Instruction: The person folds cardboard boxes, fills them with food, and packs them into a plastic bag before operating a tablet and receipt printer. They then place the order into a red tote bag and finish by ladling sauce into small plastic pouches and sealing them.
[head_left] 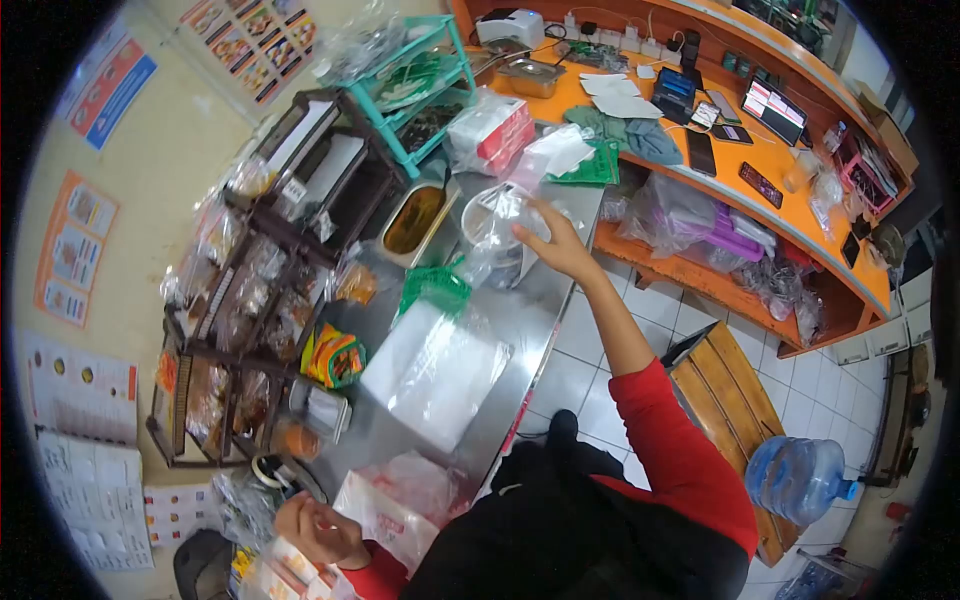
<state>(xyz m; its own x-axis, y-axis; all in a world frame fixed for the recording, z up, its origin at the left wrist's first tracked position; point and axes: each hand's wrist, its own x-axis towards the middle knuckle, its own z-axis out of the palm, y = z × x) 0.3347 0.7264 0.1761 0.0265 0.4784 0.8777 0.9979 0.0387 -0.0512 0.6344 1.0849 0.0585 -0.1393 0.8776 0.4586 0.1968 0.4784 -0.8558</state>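
My right hand (555,240) reaches over the steel counter (545,300), thumb and fingers apart, at the clear plastic (510,208) over a white tub (485,215). Whether the fingertips touch the plastic is unclear. At the lower left, my left hand (320,530) is curled with nothing visible in it, near a white plastic bag with red print (385,510). A stack of clear plastic bags (437,370) lies on the counter between my hands. Beside the tub stands a steel pan (415,222) of brown sauce with a utensil in it.
A dark rack (265,220) of packed items and a teal shelf (385,125) line the left side. Across is an orange counter (640,95) with phones and a tablet (775,110). A wooden bench (725,390) and a water bottle (800,480) are on the right.
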